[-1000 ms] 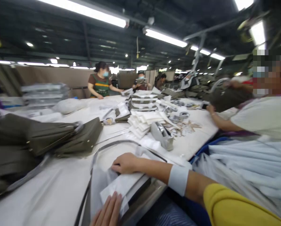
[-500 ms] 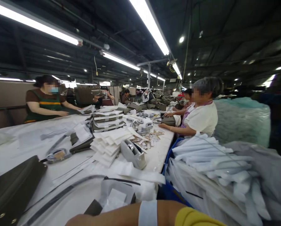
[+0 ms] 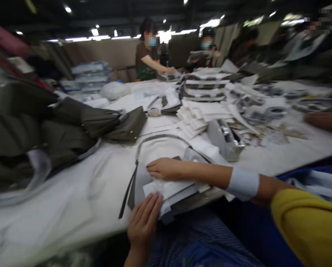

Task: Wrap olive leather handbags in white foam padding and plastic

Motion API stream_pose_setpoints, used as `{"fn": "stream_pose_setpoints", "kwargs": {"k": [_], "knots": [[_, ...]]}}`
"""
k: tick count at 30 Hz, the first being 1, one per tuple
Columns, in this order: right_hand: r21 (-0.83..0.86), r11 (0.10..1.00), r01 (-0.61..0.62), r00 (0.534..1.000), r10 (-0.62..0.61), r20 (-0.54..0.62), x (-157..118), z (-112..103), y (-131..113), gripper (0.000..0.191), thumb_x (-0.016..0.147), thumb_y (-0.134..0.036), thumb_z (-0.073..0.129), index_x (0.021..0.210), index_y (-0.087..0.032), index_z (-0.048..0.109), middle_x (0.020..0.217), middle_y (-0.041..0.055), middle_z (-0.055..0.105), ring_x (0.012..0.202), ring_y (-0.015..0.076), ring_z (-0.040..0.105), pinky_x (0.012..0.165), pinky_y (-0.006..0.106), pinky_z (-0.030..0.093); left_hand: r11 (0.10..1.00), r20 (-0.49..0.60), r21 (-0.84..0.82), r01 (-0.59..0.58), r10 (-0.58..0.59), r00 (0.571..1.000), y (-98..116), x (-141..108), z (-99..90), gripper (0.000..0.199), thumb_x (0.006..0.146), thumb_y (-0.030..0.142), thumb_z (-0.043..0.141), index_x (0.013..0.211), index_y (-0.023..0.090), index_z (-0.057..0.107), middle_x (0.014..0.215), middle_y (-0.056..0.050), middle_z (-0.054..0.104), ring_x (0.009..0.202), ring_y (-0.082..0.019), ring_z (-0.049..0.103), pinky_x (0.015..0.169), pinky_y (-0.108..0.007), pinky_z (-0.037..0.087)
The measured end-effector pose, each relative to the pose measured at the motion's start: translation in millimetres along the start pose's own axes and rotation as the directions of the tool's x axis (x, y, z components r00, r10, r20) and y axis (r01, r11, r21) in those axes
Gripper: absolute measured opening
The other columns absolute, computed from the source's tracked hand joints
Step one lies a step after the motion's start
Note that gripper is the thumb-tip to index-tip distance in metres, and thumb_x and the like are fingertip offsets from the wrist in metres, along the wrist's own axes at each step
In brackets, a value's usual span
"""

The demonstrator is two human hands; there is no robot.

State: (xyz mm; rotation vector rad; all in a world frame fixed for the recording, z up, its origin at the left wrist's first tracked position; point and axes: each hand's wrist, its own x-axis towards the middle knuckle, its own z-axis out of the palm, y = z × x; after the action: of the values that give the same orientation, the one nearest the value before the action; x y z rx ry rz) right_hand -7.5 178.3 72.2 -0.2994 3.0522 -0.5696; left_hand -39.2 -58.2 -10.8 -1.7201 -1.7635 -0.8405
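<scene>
In the head view an olive-grey bag [image 3: 192, 209] lies at the table's front edge, partly covered by white sheets [image 3: 168, 188]. Its long grey strap [image 3: 166, 136] arches out over the tabletop behind it. My right hand [image 3: 164, 168] reaches in from the right and lies flat, palm down, on the bag's pale covering, fingers stretched out. From below, my left hand [image 3: 145, 218] rests its extended fingers on the near-left corner of the white sheets. I see nothing gripped in either hand; both palms are hidden.
A grey tape dispenser [image 3: 224, 140] stands behind my right forearm, beside stacked white foam sheets [image 3: 192, 116]. Dark bags [image 3: 65, 129] are heaped at the left. Across the white table [image 3: 99, 178] people work, and another person's hand [image 3: 325, 120] shows at the right.
The view has swung left and down. My left hand has come into view, and my right hand, earlier mostly cut off at the bottom, now shows on the bag.
</scene>
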Motion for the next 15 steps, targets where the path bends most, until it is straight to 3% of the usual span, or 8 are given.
{"fn": "stream_pose_setpoints", "kwargs": {"k": [4,7,10,13,15], "knots": [[0.097,0.994,0.059,0.994,-0.049,-0.098,-26,-4,3,0.029,0.099,-0.025,0.048,0.113,-0.016,0.072,0.129,0.0104,0.067,0.123,0.0224,0.059,0.105,0.036,0.044,0.999,0.016,0.038,0.038,-0.039,0.999,4,9,5.3,0.038,0.098,0.009,0.048,0.131,0.021,0.062,0.124,-0.005,0.07,0.119,-0.02,0.064,0.101,-0.034,0.043],[0.095,0.991,0.093,0.972,-0.07,-0.224,-58,-3,-13,0.029,0.1,-0.029,0.048,0.11,-0.02,0.074,0.119,0.0072,0.072,0.118,0.0226,0.062,0.104,0.039,0.047,0.998,0.031,0.038,0.043,-0.044,0.999,2,10,5.6,0.038,0.098,0.012,0.051,0.134,0.023,0.06,0.128,-0.005,0.069,0.122,-0.02,0.062,0.102,-0.034,0.043],[0.15,0.987,0.054,0.907,0.014,-0.421,-92,1,-50,0.029,0.099,-0.031,0.052,0.122,-0.026,0.069,0.118,0.006,0.072,0.114,0.0218,0.065,0.102,0.038,0.05,0.999,0.049,0.031,0.029,-0.03,0.998,1,9,2.7,0.04,0.098,0.015,0.053,0.137,0.024,0.056,0.13,-0.005,0.067,0.124,-0.02,0.06,0.102,-0.035,0.044],[0.286,0.956,0.067,0.885,0.075,-0.459,-132,-1,-102,0.033,0.1,-0.038,0.049,0.13,-0.033,0.063,0.109,0.0038,0.075,0.099,0.0169,0.071,0.087,0.026,0.056,1.0,0.068,0.025,0.011,-0.012,0.998,-1,11,0.7,0.041,0.098,0.017,0.055,0.139,0.025,0.054,0.132,-0.004,0.066,0.126,-0.02,0.059,0.102,-0.035,0.045],[0.21,0.973,0.09,0.864,0.029,-0.503,-162,-3,-135,0.039,0.1,-0.049,0.045,0.13,-0.034,0.064,0.096,0.005,0.077,0.093,0.0161,0.073,0.08,0.022,0.057,1.0,0.068,0.024,0.004,-0.006,0.998,-2,13,-0.2,0.041,0.097,0.018,0.056,0.138,0.025,0.055,0.132,-0.004,0.066,0.126,-0.019,0.059,0.102,-0.035,0.045]]}}
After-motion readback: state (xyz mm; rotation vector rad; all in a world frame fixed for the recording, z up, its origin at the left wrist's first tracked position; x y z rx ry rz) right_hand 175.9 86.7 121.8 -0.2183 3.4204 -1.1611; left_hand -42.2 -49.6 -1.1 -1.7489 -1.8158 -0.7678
